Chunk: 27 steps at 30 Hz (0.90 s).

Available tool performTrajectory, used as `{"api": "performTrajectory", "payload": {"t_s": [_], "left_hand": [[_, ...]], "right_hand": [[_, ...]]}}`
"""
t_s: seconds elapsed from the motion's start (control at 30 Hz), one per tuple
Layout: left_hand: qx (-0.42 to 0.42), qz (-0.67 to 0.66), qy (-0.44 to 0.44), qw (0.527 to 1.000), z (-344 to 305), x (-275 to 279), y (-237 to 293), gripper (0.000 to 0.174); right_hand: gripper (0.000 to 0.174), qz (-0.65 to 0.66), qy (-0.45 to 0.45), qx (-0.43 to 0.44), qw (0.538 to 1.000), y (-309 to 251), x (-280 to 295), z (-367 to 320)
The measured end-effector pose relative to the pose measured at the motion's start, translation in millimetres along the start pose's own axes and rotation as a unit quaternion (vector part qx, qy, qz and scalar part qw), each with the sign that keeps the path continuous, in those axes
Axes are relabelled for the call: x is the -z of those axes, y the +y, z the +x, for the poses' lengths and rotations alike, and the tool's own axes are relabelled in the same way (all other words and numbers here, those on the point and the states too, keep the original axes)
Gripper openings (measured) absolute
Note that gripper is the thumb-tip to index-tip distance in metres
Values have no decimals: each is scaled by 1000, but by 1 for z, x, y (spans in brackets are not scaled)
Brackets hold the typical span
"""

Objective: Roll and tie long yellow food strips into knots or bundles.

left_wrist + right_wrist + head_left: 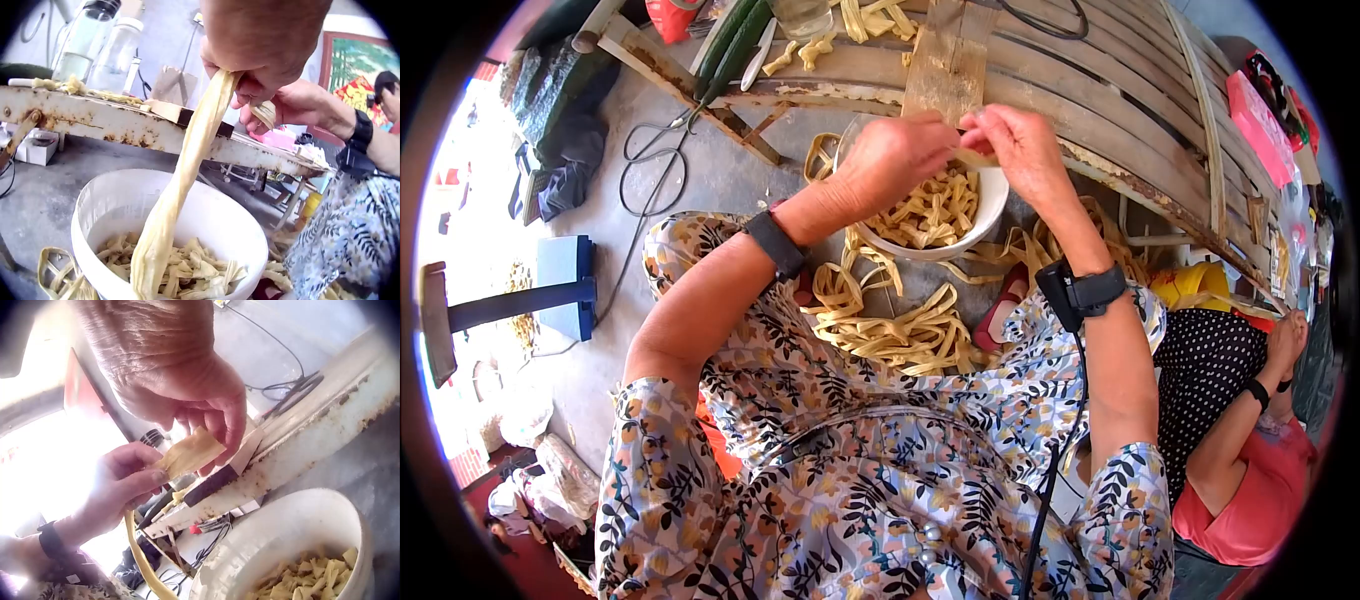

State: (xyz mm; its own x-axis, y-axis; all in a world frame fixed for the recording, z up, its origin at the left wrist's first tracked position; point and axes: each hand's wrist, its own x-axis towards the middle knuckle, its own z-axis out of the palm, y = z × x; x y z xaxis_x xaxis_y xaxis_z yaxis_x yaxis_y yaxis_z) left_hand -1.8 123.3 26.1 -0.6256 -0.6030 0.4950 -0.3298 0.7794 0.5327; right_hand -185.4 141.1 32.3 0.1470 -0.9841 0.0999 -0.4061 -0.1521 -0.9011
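Observation:
My left hand point(895, 155) grips a long, soft, pale yellow strip point(181, 187), whose tail hangs down over a white bucket point(244, 219). A short flat end of the strip point(190, 453) sticks out from the left thumb and forefinger. My right hand point(1022, 150) pinches that end with its fingertips, partly hidden behind it in the right wrist view. Both hands are close together above the bucket's far side. Inside the bucket lie many short yellow pieces point(930, 215).
Long strips point(895, 330) lie heaped on the floor before the bucket. A slatted bench point(1100, 120) with a rusty edge stands beyond, bearing a wooden board point(945, 60), cucumbers point(730, 50) and a glass jar point(802, 18). Another person point(1240, 470) sits at the right.

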Motion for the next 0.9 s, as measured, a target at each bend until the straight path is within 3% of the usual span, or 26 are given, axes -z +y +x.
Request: {"api": "performTrajectory", "payload": {"t_s": [0.1, 0.13, 0.23, 0.3, 0.33, 0.43, 0.47, 0.5, 0.57, 0.6, 0.7, 0.83, 0.9], "left_hand": [[-69, 43, -52, 995, -2, 2, 16, 9], [-60, 49, -78, 994, -2, 4, 19, 10], [-36, -16, -76, 996, -5, 5, 9, 9], [146, -158, -174, 961, -5, 16, -4, 15], [174, -188, -172, 951, -3, 24, -9, 15], [238, -304, -151, 910, 2, 36, -20, 17], [256, -347, -139, 892, 3, 38, -22, 18], [289, -388, -122, 866, -2, 27, -24, 24], [288, -504, -207, 787, -6, 17, -21, 24], [303, -575, -208, 731, -8, 8, -17, 23], [301, -740, -187, 571, -19, -18, -14, 26], [282, -770, -225, 527, -19, -25, -13, 29], [303, -777, -223, 505, -18, -28, -12, 28]], "right_hand": [[23, 106, -127, -242, 956, 7, -1, -6], [22, 57, -134, -282, 948, -7, -1, -11], [21, 51, -194, -271, 941, 8, -6, -15], [21, 65, -254, -268, 927, 8, -6, -19], [21, 71, -284, -264, 919, 4, -6, -21], [27, 293, -364, -168, 868, -29, -3, -30], [37, 355, -373, -123, 848, -29, -1, -29], [38, 363, -328, -108, 865, -28, -3, -27], [41, 375, -234, -79, 893, -26, -6, -20], [38, 297, -186, -65, 934, -30, -6, -17], [32, 216, -117, -11, 969, -25, -18, -21], [26, 90, -90, -51, 991, -34, -14, -26], [27, 26, -80, -18, 996, -34, -14, -26]]}}
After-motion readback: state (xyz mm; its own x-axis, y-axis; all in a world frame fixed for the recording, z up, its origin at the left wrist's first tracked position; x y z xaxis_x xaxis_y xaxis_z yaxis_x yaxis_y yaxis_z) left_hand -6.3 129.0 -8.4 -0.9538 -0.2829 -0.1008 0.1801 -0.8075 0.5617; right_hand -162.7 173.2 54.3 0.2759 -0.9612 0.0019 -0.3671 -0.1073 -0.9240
